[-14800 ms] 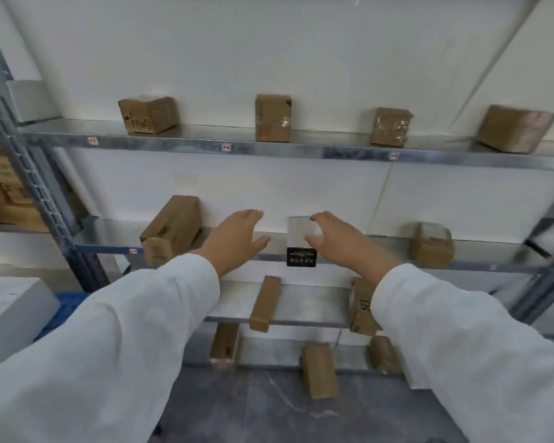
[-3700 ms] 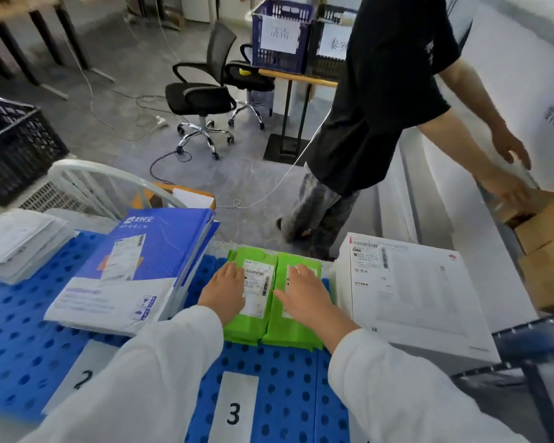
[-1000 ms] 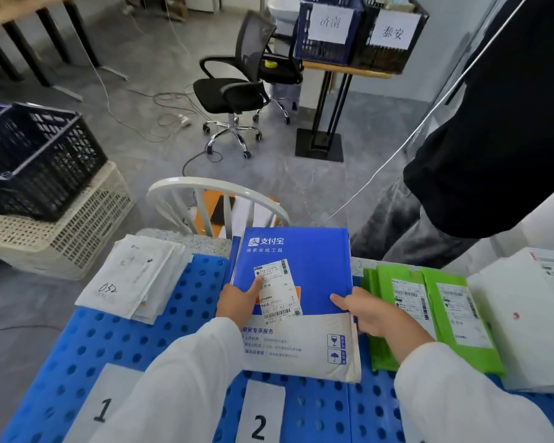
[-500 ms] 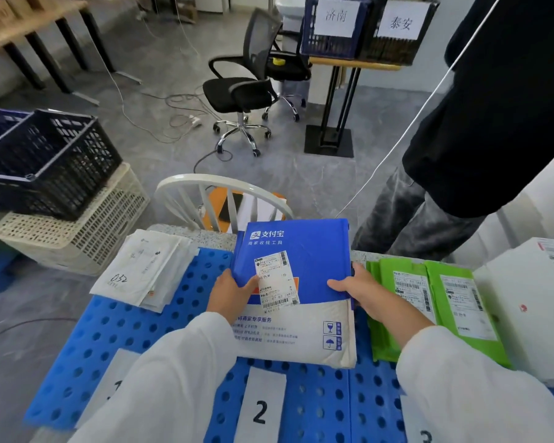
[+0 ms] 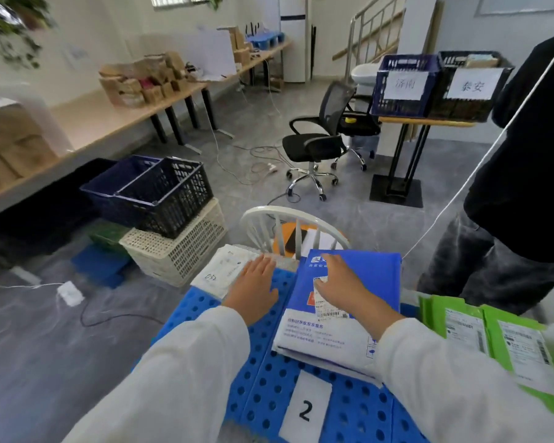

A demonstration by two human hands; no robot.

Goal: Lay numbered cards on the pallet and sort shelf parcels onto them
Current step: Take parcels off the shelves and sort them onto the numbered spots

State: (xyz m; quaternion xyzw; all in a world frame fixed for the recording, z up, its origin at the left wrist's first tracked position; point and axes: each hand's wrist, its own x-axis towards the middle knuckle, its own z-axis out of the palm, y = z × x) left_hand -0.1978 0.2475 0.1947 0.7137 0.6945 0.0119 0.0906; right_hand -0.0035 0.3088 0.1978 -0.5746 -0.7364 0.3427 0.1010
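A blue perforated pallet (image 5: 269, 372) fills the lower middle. A white card marked 2 (image 5: 306, 407) lies on it near me. Behind that card lies a blue and white parcel stack (image 5: 362, 282). My right hand (image 5: 339, 290) hovers flat over it with straight fingers. My left hand (image 5: 253, 294) is spread open above the pallet, between the blue stack and a pile of white mailers (image 5: 224, 271). Two green mailers (image 5: 486, 334) lie to the right on the pallet.
A white chair back (image 5: 288, 228) stands just beyond the pallet. Stacked crates (image 5: 163, 212) sit on the floor at left. A person in black (image 5: 518, 193) stands at right. An office chair (image 5: 317, 145) and labelled baskets on a stand (image 5: 435, 87) are further back.
Both hands have let go of the blue parcel stack's sides and now hover open, the left drifting left toward the white mailers. My view has tilted up.
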